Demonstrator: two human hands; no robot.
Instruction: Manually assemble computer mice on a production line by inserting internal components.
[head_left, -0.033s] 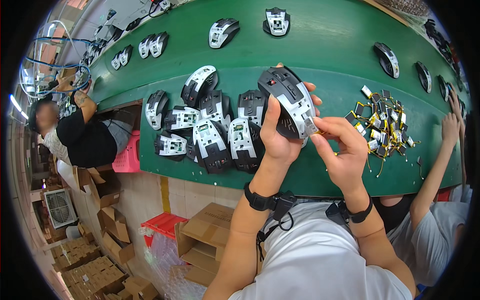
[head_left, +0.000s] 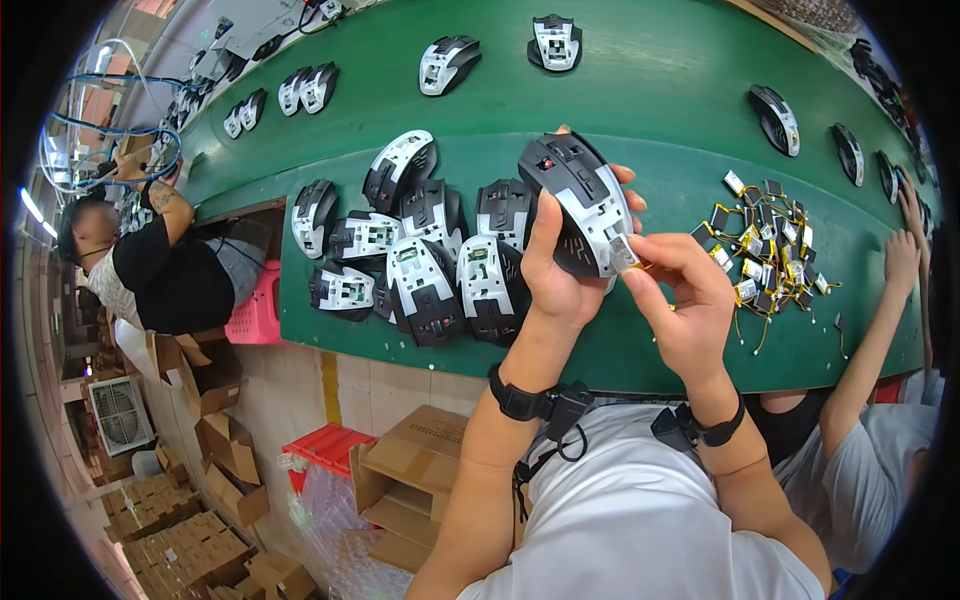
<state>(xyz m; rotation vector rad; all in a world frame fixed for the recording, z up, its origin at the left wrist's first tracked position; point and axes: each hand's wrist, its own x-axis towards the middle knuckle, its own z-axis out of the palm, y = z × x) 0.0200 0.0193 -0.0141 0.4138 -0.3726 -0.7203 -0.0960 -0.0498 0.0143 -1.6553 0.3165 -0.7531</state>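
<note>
In my left hand a black and silver computer mouse without its top cover is held tilted above the bench, fingers wrapped round its sides. My right hand pinches a small silver battery with thumb and forefinger at the mouse's near end. A trace of yellow shows by the fingertips; the battery's wires are mostly hidden. To the left lies a group of similar open mice, some leaning on others. A pile of small batteries with yellow tape and thin wires lies right of my hands.
Across the green bench more open mice stand spaced along the far strip. A co-worker's arm reaches in at the right; another person sits at the far left. Cardboard boxes and a red crate are below the bench edge.
The mouse in my left hand has shifted very slightly. Both hands keep their grip, and the other things stay where they were.
</note>
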